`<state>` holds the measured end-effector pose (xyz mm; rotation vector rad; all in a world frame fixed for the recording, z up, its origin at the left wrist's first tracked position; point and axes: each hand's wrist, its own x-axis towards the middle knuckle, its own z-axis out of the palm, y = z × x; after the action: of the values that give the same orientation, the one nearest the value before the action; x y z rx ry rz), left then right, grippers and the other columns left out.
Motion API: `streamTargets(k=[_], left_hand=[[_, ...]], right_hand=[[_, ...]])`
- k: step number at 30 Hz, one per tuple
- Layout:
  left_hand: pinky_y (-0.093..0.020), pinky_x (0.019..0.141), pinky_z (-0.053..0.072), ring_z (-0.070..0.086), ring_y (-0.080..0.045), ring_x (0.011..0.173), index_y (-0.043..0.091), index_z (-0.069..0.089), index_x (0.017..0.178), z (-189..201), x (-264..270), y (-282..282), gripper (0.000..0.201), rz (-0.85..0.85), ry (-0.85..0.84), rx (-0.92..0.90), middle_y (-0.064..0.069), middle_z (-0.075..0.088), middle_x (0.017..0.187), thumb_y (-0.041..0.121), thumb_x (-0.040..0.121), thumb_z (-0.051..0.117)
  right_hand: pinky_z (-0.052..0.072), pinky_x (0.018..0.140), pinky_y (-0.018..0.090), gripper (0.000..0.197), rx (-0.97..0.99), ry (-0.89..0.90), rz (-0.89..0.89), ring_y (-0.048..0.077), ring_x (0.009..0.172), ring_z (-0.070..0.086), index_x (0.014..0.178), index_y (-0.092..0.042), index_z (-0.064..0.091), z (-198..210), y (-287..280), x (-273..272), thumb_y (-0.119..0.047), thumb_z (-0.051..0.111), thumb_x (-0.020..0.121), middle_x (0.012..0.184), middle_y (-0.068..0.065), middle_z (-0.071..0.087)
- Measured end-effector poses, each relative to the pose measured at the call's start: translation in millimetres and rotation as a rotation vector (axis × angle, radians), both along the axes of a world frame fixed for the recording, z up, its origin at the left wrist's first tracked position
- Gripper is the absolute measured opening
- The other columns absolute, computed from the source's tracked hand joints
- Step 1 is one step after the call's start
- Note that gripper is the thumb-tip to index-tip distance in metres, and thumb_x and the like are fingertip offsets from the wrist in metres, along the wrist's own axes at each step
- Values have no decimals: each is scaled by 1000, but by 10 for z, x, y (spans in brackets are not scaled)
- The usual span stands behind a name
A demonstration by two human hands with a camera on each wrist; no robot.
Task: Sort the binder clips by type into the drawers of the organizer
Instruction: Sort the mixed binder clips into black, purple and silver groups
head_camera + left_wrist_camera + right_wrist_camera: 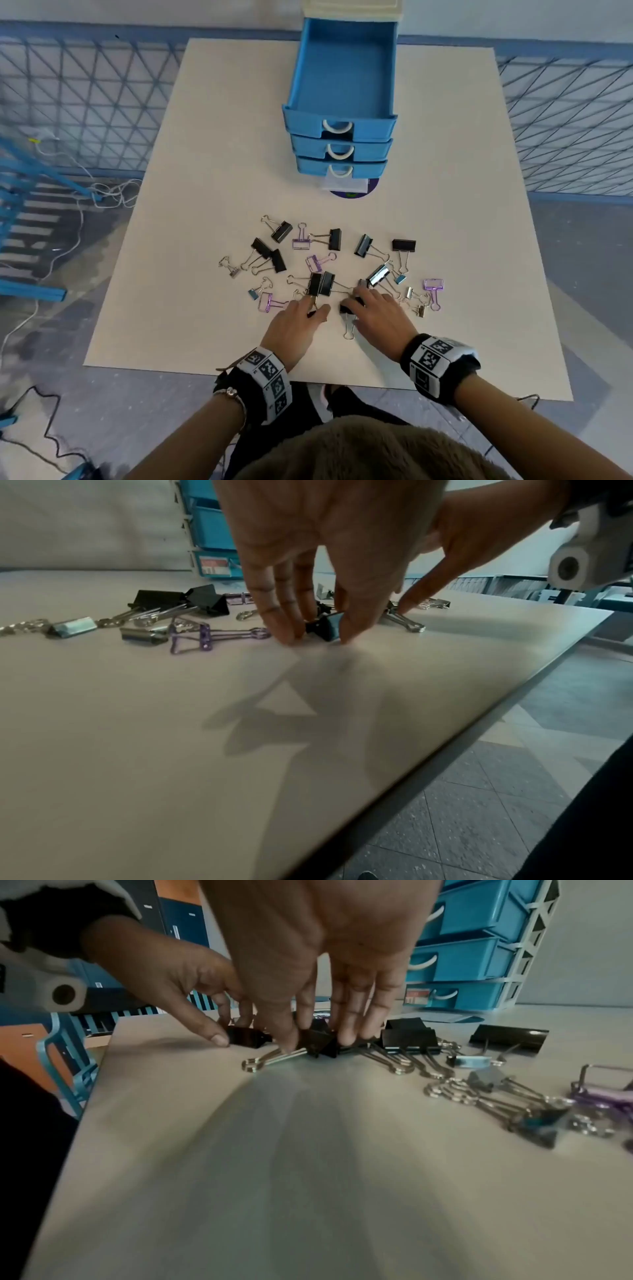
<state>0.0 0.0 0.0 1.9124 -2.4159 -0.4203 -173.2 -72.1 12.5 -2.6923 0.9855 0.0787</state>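
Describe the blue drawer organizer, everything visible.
The organizer stands upright at the far middle of the table, beyond the scattered clips. It looks like plastic: a pale cream frame with latticed sides holding blue drawers, each with a white loop handle. The top drawer is pulled out and looks empty; the two below sit pushed further in. A label shows at the bottom front. Neither hand touches it.

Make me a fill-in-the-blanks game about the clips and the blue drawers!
1. The organizer has ____ blue drawers.
2. The top drawer holds ____ clips.
3. The left hand and the right hand both reach for clips coloured ____.
4. The wire-frame clip at the right end of the pile is ____.

Missing words: three; no; black; purple
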Motion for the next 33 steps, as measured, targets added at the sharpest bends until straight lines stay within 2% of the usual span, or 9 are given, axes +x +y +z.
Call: streamTargets(k=[2,4,8,14,19,23,26,30,33], left_hand=[[-20,33,36,54,-20,52,19,61,102,24,3,-18,64,-8,-35,-5,-9,62,77,8,42,81],[-19,33,33,54,-19,52,19,67,88,63,12,-31,50,-44,-67,16,-8,62,75,8,42,82],[-18,35,25,54,-22,55,14,62,72,98,118,9,40,-89,82,82,-10,59,75,-4,41,79],[-35,59,52,53,-25,85,13,60,97,245,265,46,23,-24,412,203,-9,54,104,0,78,58],[-7,62,39,53,-9,77,20,61,95,455,418,104,24,92,647,159,3,53,101,6,76,63],[-5,62,39,55,-2,77,29,57,90,557,688,43,24,272,766,92,12,51,98,11,75,65],[-8,61,40,56,-3,72,20,61,91,522,1034,-11,27,418,677,-11,8,53,99,1,73,68],[-28,65,44,58,-29,73,9,63,92,367,1558,60,29,548,429,-37,-12,58,99,-8,68,66],[-43,62,52,56,-36,74,11,64,92,247,1845,211,31,602,316,25,-16,59,99,-9,68,65]], right_hand=[[52,50,31,50,4,-11,-54,23,61,62,93,-14,63,-17,4,48,-2,82,48,81,7,64],[51,47,29,56,10,16,-99,23,59,62,97,-12,62,-15,43,73,-1,82,47,79,7,63],[48,42,27,50,59,97,-149,22,50,58,90,-11,63,1,175,119,-1,83,44,72,6,61],[52,55,38,36,238,-17,-337,34,61,62,103,-7,62,198,196,78,2,66,69,94,15,62],[52,56,36,36,318,-166,-458,29,68,60,111,-11,59,391,137,115,-10,64,76,94,11,58],[39,49,21,34,313,-229,-437,23,62,52,111,-8,60,490,-17,492,-10,64,77,90,11,56],[46,61,28,37,346,-262,-399,27,74,57,114,-9,58,523,-93,914,-9,60,78,98,11,57],[47,69,34,33,402,-175,-278,33,86,58,114,-6,56,491,-59,1557,-7,53,81,106,14,53],[45,71,38,29,420,-85,-184,37,91,56,108,1,55,418,72,2002,-3,50,80,108,19,51]])
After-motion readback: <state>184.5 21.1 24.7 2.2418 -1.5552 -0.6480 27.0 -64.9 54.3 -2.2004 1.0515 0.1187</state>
